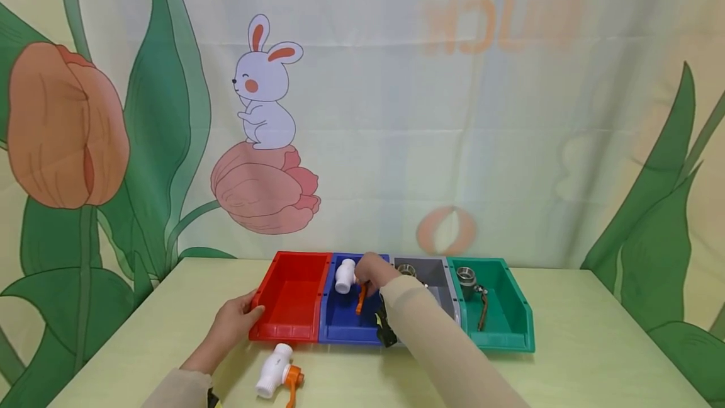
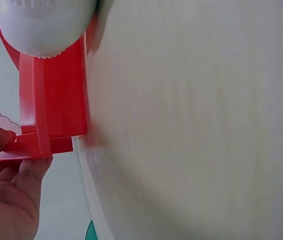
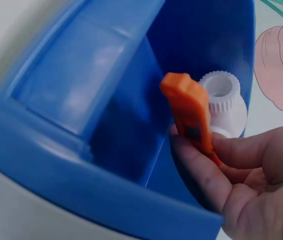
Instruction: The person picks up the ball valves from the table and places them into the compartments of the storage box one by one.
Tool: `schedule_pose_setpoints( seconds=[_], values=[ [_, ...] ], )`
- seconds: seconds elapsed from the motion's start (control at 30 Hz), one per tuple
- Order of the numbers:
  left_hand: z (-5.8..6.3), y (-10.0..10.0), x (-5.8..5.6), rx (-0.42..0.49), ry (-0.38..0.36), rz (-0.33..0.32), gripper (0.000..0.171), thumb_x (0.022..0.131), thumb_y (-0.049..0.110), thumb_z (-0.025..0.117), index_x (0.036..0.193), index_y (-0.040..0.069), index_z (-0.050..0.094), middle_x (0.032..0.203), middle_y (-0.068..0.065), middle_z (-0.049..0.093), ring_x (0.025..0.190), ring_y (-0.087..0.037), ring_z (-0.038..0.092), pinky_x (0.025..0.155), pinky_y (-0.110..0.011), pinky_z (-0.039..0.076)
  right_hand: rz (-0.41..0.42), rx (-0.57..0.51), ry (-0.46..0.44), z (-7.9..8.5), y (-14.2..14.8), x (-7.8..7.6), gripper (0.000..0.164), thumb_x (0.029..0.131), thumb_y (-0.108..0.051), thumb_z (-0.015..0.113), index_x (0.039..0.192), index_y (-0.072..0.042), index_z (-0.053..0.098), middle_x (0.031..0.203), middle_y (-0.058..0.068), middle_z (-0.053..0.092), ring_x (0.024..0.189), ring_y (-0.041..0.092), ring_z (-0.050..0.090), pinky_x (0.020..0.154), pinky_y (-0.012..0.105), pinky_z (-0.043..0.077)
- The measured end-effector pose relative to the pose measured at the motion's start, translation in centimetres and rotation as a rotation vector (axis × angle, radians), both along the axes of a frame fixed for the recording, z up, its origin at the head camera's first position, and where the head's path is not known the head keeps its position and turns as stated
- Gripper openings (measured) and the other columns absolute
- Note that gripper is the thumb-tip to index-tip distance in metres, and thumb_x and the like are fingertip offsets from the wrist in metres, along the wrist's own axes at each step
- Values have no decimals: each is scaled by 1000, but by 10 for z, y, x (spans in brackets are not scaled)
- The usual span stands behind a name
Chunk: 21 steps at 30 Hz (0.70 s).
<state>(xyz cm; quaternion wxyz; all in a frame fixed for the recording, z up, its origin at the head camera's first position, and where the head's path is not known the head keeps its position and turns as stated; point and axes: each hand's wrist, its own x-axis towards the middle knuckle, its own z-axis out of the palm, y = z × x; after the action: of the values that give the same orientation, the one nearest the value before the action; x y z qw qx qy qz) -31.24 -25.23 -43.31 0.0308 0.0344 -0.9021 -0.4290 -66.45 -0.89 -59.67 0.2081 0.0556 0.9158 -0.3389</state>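
Observation:
My left hand (image 1: 232,326) grips the left rim of the red bin (image 1: 266,330), thumb on top and fingers beneath in the left wrist view. Inside the blue bin (image 1: 354,334), my right hand (image 1: 375,271) pinches the orange lever of a white plastic ball valve (image 1: 344,277). In the right wrist view the lever (image 3: 189,107) sits between thumb and fingers, with the valve's ribbed white end (image 3: 220,90) behind it. Another white ball valve (image 1: 274,370) with an orange lever lies on the table in front of the red bin.
The grey bin (image 1: 447,288), partly hidden by my right forearm, contains a metal fitting (image 1: 406,269). In the green bin (image 1: 510,326) at the right is a metal valve (image 1: 467,279) with a brownish lever. A printed curtain (image 1: 368,112) hangs behind the table.

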Motion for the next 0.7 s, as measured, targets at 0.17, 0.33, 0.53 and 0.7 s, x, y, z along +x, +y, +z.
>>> schedule_pose_setpoints(
  seconds=[0.17,0.33,0.53,0.7],
  values=[
    [0,-2,-1,-3,14,-9,54,104,7,54,151,-12,36,145,-36,52,125,-49,58,103,-53,55,23,38,19,-24,-3,-25,12,90,5,66,79,3,70,85,18,70,70,32,75,59,44,65],
    [0,-1,-2,5,20,-11,54,104,7,54,151,-12,36,145,-36,51,127,-50,57,104,-53,54,93,194,63,-35,-6,-35,15,91,0,68,77,0,70,81,16,70,62,30,74,53,41,64],
    [0,-1,-1,2,21,-6,54,103,6,54,151,-12,36,145,-36,52,126,-50,57,104,-53,55,120,245,100,65,-6,78,13,91,3,64,79,4,69,88,18,67,64,28,74,55,35,64],
    [0,-1,0,0,14,-2,53,104,7,54,151,-12,36,145,-36,52,125,-49,58,103,-53,55,141,274,141,159,-5,182,12,93,1,64,91,9,73,104,23,69,80,31,78,73,37,67]
  ],
)
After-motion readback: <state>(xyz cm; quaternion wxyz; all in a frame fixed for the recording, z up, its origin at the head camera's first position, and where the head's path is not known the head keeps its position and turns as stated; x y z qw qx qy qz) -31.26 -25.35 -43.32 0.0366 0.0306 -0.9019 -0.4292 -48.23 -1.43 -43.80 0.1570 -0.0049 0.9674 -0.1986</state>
